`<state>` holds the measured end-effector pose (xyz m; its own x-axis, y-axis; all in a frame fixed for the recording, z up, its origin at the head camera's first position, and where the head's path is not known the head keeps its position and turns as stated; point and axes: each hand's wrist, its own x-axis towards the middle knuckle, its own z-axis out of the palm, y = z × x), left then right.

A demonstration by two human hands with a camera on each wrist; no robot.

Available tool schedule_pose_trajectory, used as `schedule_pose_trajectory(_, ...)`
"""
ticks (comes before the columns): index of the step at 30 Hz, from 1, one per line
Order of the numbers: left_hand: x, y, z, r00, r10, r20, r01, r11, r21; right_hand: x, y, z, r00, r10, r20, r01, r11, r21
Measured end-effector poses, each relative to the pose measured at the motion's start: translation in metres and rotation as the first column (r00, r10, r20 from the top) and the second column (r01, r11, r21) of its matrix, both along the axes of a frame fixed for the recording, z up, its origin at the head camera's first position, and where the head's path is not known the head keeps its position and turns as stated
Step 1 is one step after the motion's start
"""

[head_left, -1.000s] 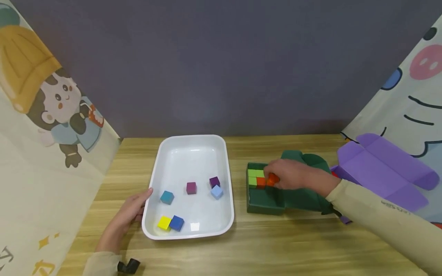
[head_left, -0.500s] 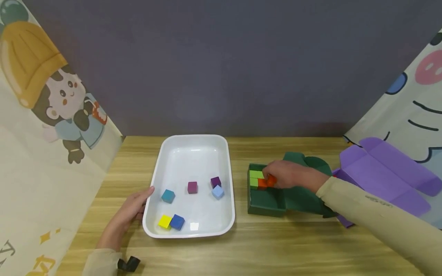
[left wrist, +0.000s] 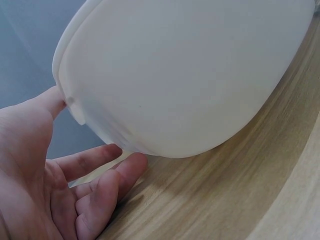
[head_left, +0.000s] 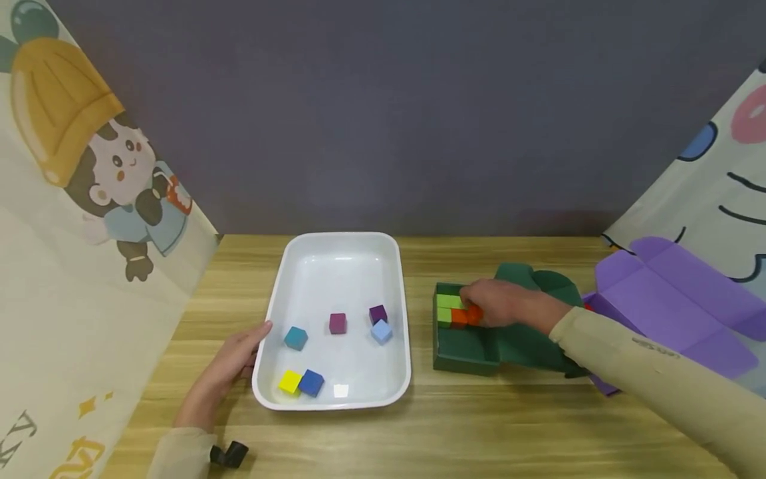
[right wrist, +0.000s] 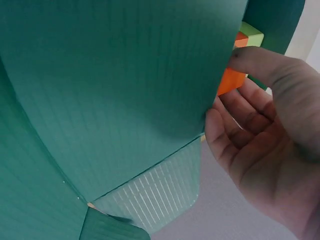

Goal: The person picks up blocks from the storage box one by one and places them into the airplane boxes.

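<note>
My right hand (head_left: 505, 303) pinches an orange cube (right wrist: 231, 82) between thumb and fingers, low over the dark green box (head_left: 465, 364). Inside that box, lime-green cubes (head_left: 444, 317) and another orange cube (head_left: 459, 319) sit packed at the far side; the hand covers part of the contents. My left hand (head_left: 230, 362) holds the left edge of a white tray (head_left: 335, 276). Its thumb is at the rim, and the left wrist view shows its other fingers (left wrist: 90, 162) bent against the tray's lower side.
Loose in the tray are a teal cube (head_left: 296, 338), a yellow cube (head_left: 290, 382), a blue cube (head_left: 311, 383), a magenta cube (head_left: 338, 324), a purple cube (head_left: 378, 314) and a light-blue cube (head_left: 382, 332). A purple box (head_left: 670, 299) stands unfolded at right, beyond the green box's lid (head_left: 532, 346).
The head view has shifted slightly, so the whole scene appears farther right. Both hands keep nearly the same places, the right still with the orange cube at the green box.
</note>
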<state>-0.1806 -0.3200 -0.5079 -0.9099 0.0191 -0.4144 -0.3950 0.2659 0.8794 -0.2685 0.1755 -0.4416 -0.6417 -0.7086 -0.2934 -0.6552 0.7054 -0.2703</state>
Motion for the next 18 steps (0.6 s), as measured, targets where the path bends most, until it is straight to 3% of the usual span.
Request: schedule_pose_trajectory(18, 0.000, 0.002, 0.004, 1.000, 0.000, -0.004, 0.000, 1.000, 0.022, -0.008, -0.002, -0.012, 1.000, 0.013, -0.022, -0.013, 0.999, 0.033)
